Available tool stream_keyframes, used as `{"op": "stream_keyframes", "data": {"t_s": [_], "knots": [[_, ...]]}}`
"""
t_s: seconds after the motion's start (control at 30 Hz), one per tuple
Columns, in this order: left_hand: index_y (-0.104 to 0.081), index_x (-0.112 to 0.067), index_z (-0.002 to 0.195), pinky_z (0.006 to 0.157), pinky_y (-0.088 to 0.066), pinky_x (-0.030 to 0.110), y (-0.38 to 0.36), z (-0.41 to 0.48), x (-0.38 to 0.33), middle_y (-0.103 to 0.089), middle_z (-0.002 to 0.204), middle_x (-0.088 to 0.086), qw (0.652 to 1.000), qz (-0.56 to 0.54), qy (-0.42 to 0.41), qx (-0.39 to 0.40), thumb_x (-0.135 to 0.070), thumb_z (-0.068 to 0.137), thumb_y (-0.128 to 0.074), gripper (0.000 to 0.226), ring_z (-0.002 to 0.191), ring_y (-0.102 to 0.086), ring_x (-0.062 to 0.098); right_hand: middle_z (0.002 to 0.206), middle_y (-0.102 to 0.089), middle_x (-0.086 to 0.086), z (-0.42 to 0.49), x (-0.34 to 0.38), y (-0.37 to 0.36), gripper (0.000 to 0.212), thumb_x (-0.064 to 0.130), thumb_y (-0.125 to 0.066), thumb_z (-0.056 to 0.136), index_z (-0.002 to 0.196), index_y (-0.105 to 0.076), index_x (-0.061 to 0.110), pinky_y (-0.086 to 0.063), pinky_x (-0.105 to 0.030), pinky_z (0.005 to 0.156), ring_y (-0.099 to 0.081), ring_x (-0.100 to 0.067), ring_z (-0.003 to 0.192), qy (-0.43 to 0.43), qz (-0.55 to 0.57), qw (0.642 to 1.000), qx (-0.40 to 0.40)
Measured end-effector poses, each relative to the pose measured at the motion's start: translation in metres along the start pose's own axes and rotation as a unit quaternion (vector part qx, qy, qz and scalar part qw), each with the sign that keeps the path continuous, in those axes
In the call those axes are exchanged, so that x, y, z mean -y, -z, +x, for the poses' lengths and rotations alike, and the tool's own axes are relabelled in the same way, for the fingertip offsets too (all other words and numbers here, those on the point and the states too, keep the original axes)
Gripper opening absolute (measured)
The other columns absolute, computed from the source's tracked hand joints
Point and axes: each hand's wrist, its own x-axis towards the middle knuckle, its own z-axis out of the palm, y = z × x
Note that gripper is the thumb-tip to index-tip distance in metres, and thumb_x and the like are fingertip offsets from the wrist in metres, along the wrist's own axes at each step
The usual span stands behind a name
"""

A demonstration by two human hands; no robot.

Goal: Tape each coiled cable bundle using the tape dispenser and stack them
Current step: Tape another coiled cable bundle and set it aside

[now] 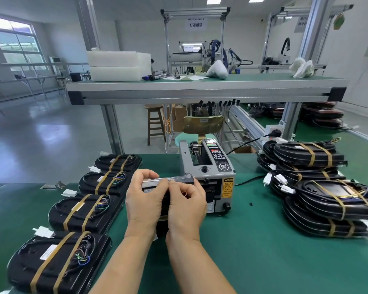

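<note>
Both hands hold one black cable bundle (180, 178) on edge just in front of the grey tape dispenser (210, 172). My left hand (146, 200) grips its left side, fingers curled over the top edge. My right hand (186, 203) grips the right side and pinches at the top edge beside the left fingers. Most of the bundle is hidden behind the hands. Taped bundles (87, 211) lie in a row on the left of the green table (253, 251). A heap of bundles (319, 187) with brown bands lies on the right.
A white connector (43, 231) sticks out from the left row. The dispenser's black power cord (245, 181) runs right along the mat. A raised shelf (200, 85) spans the bench above, with white boxes on it. A stool and chair stand behind the bench.
</note>
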Motion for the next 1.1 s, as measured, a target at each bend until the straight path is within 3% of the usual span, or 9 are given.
{"op": "stream_keyframes", "data": {"t_s": [0.17,0.3,0.4,0.53,0.63,0.8,0.87,1.0,1.1], "knots": [[-0.059,-0.031,0.079,0.070,-0.052,0.041,0.000,0.004,0.001,-0.062,0.076,-0.016,1.000,0.000,0.007,-0.019,-0.033,0.060,-0.072,0.023,0.078,-0.060,0.015,0.118,-0.052,0.008,0.024,0.025,0.020,0.015,0.022,-0.072,0.087,0.077,-0.063,0.017,-0.025,-0.004,0.094,-0.044,-0.003,0.125,0.124,-0.070,0.989,-0.049],[-0.058,-0.031,0.078,0.059,-0.048,0.019,0.008,0.011,0.007,-0.060,0.071,-0.028,1.000,-0.002,0.004,-0.026,-0.029,0.066,-0.083,0.028,0.061,-0.055,-0.006,0.111,-0.046,0.003,0.103,0.058,0.043,0.018,0.017,-0.065,0.087,0.101,-0.053,0.014,-0.036,-0.028,0.094,-0.047,-0.022,0.114,0.184,-0.228,0.954,-0.070],[-0.057,-0.029,0.080,0.065,-0.052,0.031,0.009,0.013,0.011,-0.062,0.071,-0.023,1.000,-0.001,0.010,-0.028,-0.027,0.069,-0.086,0.031,0.062,-0.058,-0.002,0.128,-0.051,-0.007,0.163,0.075,0.050,0.048,0.038,-0.068,0.087,0.124,-0.048,0.013,-0.043,-0.045,0.101,-0.049,-0.028,0.120,0.122,-0.399,0.909,-0.020],[-0.057,-0.029,0.081,0.067,-0.053,0.034,0.007,0.014,0.012,-0.064,0.075,-0.014,0.999,-0.003,0.013,-0.031,-0.028,0.068,-0.088,0.034,0.064,-0.060,0.002,0.141,-0.051,-0.013,0.201,0.074,0.040,0.090,0.064,-0.068,0.079,0.143,-0.034,0.010,-0.047,-0.041,0.094,-0.052,-0.033,0.126,0.054,-0.552,0.826,0.102],[-0.057,-0.029,0.081,0.071,-0.053,0.038,0.006,0.016,0.011,-0.064,0.082,-0.007,0.999,0.001,0.016,-0.029,-0.028,0.068,-0.088,0.033,0.070,-0.061,0.010,0.131,-0.056,-0.010,0.209,0.066,0.029,0.091,0.068,-0.069,0.076,0.140,-0.038,0.010,-0.047,-0.040,0.082,-0.056,-0.032,0.118,0.054,-0.627,0.767,0.123],[-0.056,-0.029,0.079,0.066,-0.052,0.034,0.005,0.017,0.011,-0.064,0.085,-0.003,1.000,-0.005,0.015,-0.025,-0.024,0.069,-0.087,0.032,0.069,-0.063,0.007,0.099,-0.056,-0.003,0.211,0.069,0.019,0.050,0.056,-0.071,0.075,0.101,-0.053,0.018,-0.041,-0.034,0.067,-0.052,-0.026,0.086,0.104,-0.697,0.699,0.121],[-0.056,-0.029,0.078,0.064,-0.053,0.033,0.004,0.018,0.011,-0.065,0.089,0.000,1.000,-0.011,0.018,-0.021,-0.024,0.070,-0.087,0.032,0.073,-0.065,0.012,0.091,-0.055,-0.001,0.210,0.069,0.016,0.043,0.053,-0.071,0.075,0.092,-0.051,0.019,-0.041,-0.034,0.066,-0.054,-0.025,0.084,0.120,-0.707,0.688,0.112],[-0.057,-0.017,0.085,0.051,-0.045,0.008,0.000,0.017,0.014,-0.061,0.080,-0.007,0.998,-0.063,0.021,-0.022,-0.015,0.074,-0.085,0.030,0.059,-0.060,-0.009,0.086,-0.055,0.000,0.211,0.068,0.015,0.045,0.055,-0.072,0.074,0.091,-0.050,0.019,-0.040,-0.032,0.061,-0.057,-0.024,0.080,0.142,-0.714,0.680,0.091],[-0.057,-0.014,0.087,0.052,-0.043,0.004,-0.002,0.016,0.017,-0.064,0.073,-0.014,0.997,-0.072,0.021,-0.014,-0.017,0.075,-0.084,0.029,0.061,-0.060,-0.011,0.086,-0.056,0.000,0.213,0.067,0.016,0.048,0.057,-0.072,0.073,0.091,-0.051,0.018,-0.041,-0.032,0.061,-0.058,-0.023,0.079,0.158,-0.715,0.676,0.085]]}}
